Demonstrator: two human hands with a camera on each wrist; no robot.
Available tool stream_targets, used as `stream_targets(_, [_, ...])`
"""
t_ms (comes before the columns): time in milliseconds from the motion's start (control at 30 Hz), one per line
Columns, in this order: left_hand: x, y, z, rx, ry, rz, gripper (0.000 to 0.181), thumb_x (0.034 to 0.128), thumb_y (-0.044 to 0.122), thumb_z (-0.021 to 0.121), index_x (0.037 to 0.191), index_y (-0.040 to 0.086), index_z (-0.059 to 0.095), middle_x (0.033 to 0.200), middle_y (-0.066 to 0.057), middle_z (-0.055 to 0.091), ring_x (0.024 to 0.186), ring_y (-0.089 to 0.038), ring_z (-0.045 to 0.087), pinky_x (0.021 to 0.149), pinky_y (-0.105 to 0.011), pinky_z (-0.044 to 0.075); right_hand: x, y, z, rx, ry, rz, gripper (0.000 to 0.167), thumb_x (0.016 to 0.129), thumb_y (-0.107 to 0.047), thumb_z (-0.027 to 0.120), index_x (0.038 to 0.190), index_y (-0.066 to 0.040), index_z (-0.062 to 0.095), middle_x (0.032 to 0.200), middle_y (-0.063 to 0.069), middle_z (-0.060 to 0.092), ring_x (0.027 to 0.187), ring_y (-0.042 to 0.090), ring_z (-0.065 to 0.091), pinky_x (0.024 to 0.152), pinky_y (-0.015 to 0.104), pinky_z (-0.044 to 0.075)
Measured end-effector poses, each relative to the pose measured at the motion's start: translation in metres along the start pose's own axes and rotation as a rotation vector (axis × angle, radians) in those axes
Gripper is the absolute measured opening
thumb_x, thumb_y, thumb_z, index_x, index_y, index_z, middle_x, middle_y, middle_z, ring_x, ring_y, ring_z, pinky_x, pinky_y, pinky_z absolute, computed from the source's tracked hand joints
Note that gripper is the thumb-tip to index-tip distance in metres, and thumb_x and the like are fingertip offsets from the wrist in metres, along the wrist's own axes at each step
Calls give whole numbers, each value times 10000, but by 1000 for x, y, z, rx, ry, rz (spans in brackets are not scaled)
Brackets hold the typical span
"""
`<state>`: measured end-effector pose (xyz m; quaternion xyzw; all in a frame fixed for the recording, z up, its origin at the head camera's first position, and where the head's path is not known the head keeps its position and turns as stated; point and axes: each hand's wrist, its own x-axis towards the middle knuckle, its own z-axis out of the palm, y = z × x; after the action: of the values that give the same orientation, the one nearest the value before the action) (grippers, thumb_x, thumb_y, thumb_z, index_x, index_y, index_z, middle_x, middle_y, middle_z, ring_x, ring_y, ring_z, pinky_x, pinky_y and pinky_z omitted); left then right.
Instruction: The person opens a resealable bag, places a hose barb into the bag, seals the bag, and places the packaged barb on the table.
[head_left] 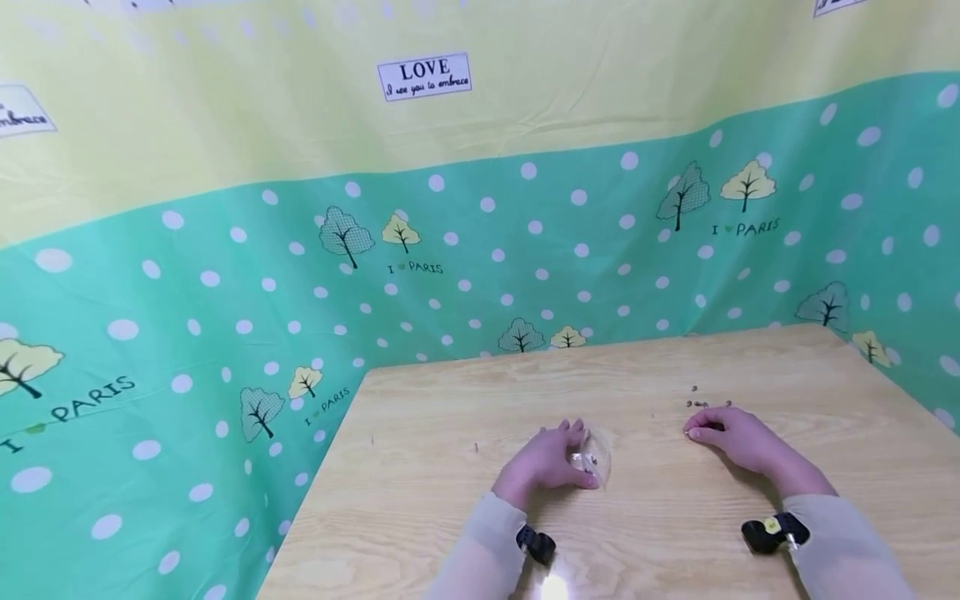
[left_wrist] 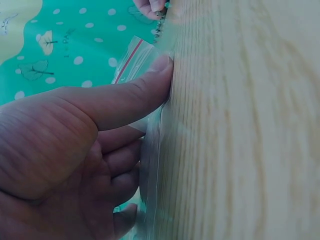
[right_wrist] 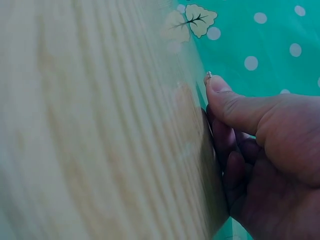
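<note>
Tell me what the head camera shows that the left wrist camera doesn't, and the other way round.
Only the head view shows the LOVE label, the pale sleeves and the black wrist cameras.

Only the left wrist view shows the red stripe on the clear zip bag.

Both show that bag, the left hand, at least part of the right hand, small dark pieces near it, the wooden tabletop and the green dotted cloth.
</note>
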<state>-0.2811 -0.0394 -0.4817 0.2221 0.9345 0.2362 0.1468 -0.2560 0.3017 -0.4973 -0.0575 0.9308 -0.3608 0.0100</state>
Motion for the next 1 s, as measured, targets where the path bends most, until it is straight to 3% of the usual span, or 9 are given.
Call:
stream_targets(567, [1, -1, -1, -9, 0, 21, 934, 815, 409, 933, 1616, 208, 497, 1721, 23, 352, 1561, -449, 316, 1278, -573, 266, 3, 3, 1, 0, 4, -1, 151, 1067, -192, 674, 1102, -72, 758, 1157, 166, 715, 1163, 450, 622, 1008, 697, 464])
stream_targets(800, [3, -1, 0, 8, -1, 54, 920, 822, 404, 929, 1610, 192, 506, 1709, 54, 369, 1586, -341, 308, 1287, -540, 260, -1, 3, 0, 1, 13, 1, 129, 1054, -196, 688, 1095, -102, 766, 1199, 190, 710, 1196, 489, 604, 1014, 722, 443])
stream_targets(1000, [4, 1, -3, 30, 5, 49, 942, 804, 413, 938, 1613, 197, 505, 1708, 38, 375, 1556, -425, 343, 1270, -561, 295, 2, 5, -1, 13, 6, -11, 123, 1061, -199, 682, 1083, -103, 755, 1158, 139, 711, 1142, 418, 623, 991, 679, 474])
